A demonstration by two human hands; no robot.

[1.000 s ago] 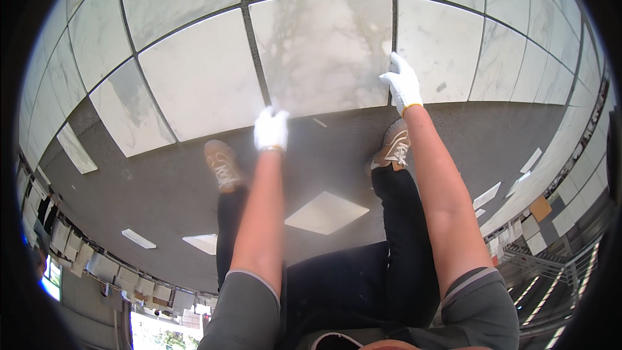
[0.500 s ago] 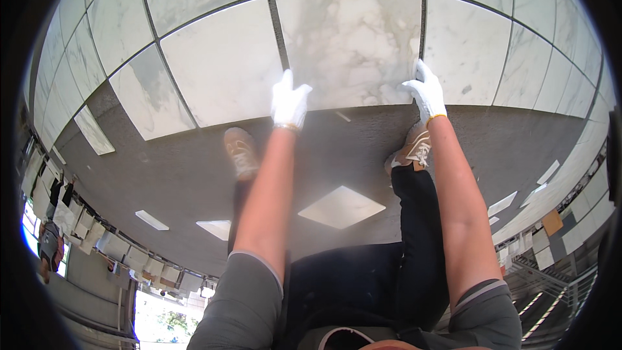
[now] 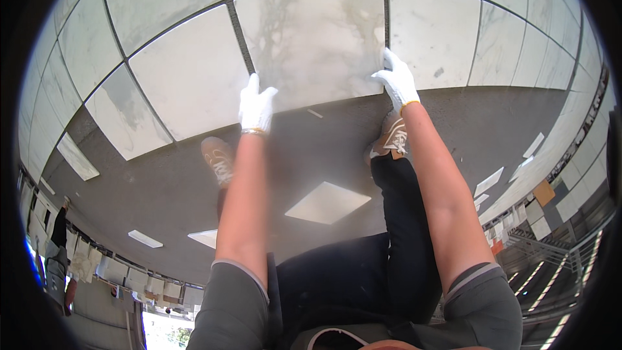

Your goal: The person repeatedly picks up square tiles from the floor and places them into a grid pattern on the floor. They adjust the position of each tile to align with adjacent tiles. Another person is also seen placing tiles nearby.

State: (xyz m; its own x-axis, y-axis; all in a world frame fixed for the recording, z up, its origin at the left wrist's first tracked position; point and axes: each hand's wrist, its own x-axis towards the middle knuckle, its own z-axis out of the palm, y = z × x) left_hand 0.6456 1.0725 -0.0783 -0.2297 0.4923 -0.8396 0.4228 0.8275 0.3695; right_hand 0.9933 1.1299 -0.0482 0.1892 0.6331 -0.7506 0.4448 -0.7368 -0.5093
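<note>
Both gloved hands rest on the near edge of a grey-veined marble tile (image 3: 311, 39) lying in the floor grid: the left hand (image 3: 256, 107) flat with fingers spread, the right hand (image 3: 396, 80) curled at the corner, its grip partly closed on the edge; press evenly, keeping joints aligned with neighbouring tiles

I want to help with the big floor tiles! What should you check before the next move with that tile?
1. Left hand on the tile's near edge: ok.
2. Right hand at its right corner: ok.
3. Gloves on both hands: ok.
4. Shoes off the tile: ok.
5. Gaps to neighbour tiles even: cannot tell.
6. Tile lying level: cannot tell.
</note>
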